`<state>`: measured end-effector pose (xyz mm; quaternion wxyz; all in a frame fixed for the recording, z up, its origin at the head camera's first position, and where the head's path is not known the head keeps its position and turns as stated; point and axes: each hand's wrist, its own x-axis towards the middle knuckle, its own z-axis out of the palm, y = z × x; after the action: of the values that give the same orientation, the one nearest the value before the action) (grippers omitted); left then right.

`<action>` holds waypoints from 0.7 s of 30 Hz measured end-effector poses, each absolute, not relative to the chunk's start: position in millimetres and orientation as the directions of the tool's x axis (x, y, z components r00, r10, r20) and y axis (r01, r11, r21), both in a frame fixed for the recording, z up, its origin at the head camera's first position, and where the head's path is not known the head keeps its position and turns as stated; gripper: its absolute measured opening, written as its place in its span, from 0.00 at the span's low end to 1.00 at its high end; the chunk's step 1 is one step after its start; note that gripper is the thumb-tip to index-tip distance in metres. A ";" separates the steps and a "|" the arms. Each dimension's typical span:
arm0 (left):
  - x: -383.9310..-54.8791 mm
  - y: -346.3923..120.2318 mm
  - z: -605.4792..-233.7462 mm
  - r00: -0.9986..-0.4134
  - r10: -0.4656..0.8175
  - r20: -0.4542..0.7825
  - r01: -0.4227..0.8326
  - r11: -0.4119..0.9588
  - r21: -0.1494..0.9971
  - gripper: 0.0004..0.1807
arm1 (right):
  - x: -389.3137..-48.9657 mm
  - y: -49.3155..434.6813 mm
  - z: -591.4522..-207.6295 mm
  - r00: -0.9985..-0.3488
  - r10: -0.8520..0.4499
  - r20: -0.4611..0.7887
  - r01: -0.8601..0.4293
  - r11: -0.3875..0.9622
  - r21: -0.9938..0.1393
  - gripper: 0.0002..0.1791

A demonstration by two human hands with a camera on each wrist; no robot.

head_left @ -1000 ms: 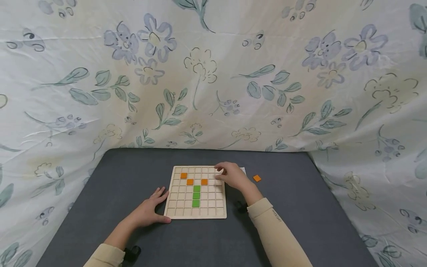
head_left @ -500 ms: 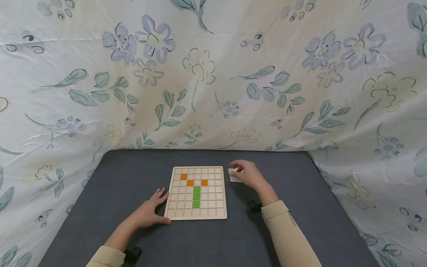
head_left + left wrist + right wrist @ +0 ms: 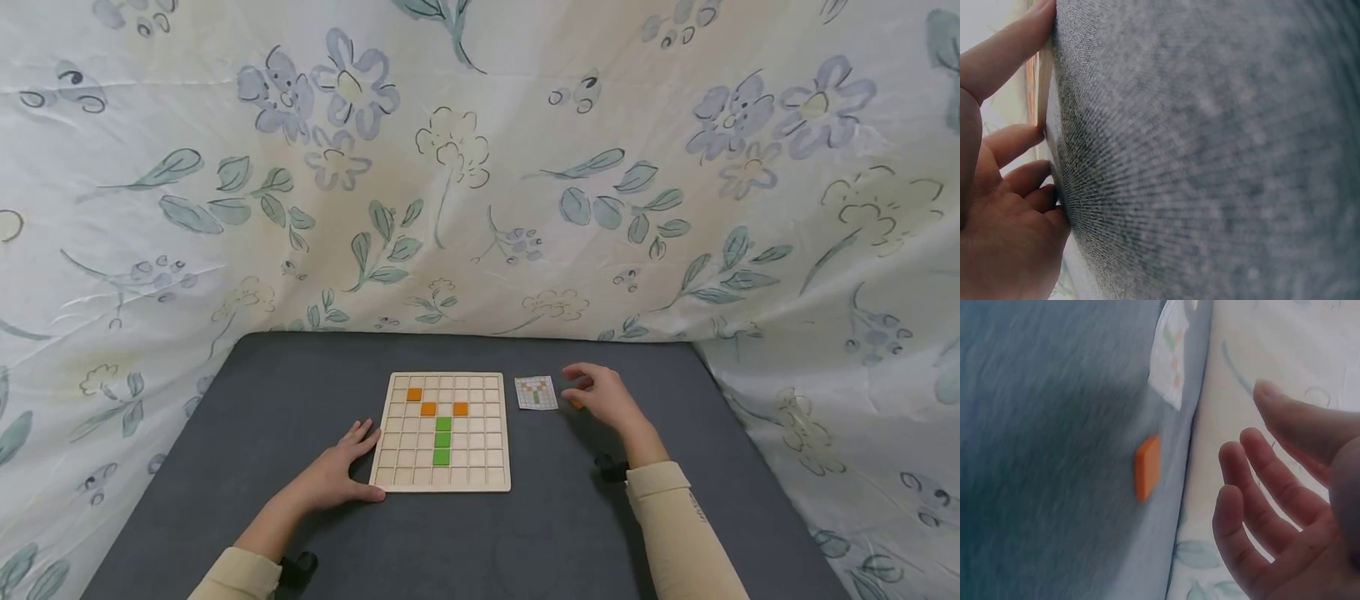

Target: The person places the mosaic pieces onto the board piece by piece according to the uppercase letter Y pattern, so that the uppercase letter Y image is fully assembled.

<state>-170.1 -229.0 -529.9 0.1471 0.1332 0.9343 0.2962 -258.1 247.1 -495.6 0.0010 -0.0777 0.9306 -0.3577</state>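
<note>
A square wooden grid board [image 3: 480, 475] lies on the dark table, with three orange tiles [image 3: 461, 409] and three green tiles [image 3: 442, 457] set in its cells. My left hand [image 3: 337, 471] rests spread at the board's near left corner, thumb at the front edge and fingertips along the left side. In the left wrist view the thumb and index finger touch the board's edge. My right hand [image 3: 603, 398] hovers right of the board, its fingers loosely bent and holding nothing. Below it, partly hidden in the head view, a loose orange tile [image 3: 1147, 467] lies on the cloth.
A small paper card [image 3: 536, 392] printed with a coloured grid pattern lies between the board and my right hand. Dark grey cloth covers the table [image 3: 450, 542]. A flowered curtain [image 3: 480, 275] hangs behind it and along both sides.
My right hand has moved right, from over the board's far right corner, past the card, to above the loose orange tile. The card is now uncovered. My left hand and the board stay put.
</note>
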 end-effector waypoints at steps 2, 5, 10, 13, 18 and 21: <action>-170.6 -228.6 -530.2 -0.922 0.336 -0.193 0.165 0.791 0.589 0.62 | -258.3 253.3 -498.2 -0.989 -0.140 0.042 -0.132 0.738 -0.662 0.25; -170.5 -228.3 -531.3 -0.923 0.333 -0.191 0.166 0.794 0.585 0.62 | -259.5 261.2 -503.1 -0.990 -0.136 0.019 -0.116 0.748 -0.653 0.26; -170.1 -229.1 -532.7 -0.923 0.337 -0.184 0.171 0.789 0.589 0.62 | -263.9 269.9 -514.0 -0.989 -0.144 -0.031 -0.091 0.764 -0.638 0.28; -170.4 -229.4 -532.9 -0.923 0.339 -0.179 0.174 0.787 0.592 0.62 | -265.5 272.9 -519.8 -0.985 -0.165 -0.053 -0.096 0.776 -0.623 0.28; -168.9 -230.7 -533.3 -0.923 0.340 -0.182 0.176 0.790 0.587 0.63 | -260.9 273.6 -525.1 -0.981 -0.183 -0.058 -0.111 0.788 -0.606 0.24; -166.8 -232.1 -533.4 -0.921 0.342 -0.184 0.176 0.790 0.588 0.63 | -255.6 271.7 -527.2 -0.985 -0.164 -0.051 -0.102 0.797 -0.595 0.21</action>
<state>-166.8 -232.1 -533.4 0.1416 0.1386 0.9353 0.2932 -255.6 271.7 -527.2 0.0502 -0.0704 0.9466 -0.3106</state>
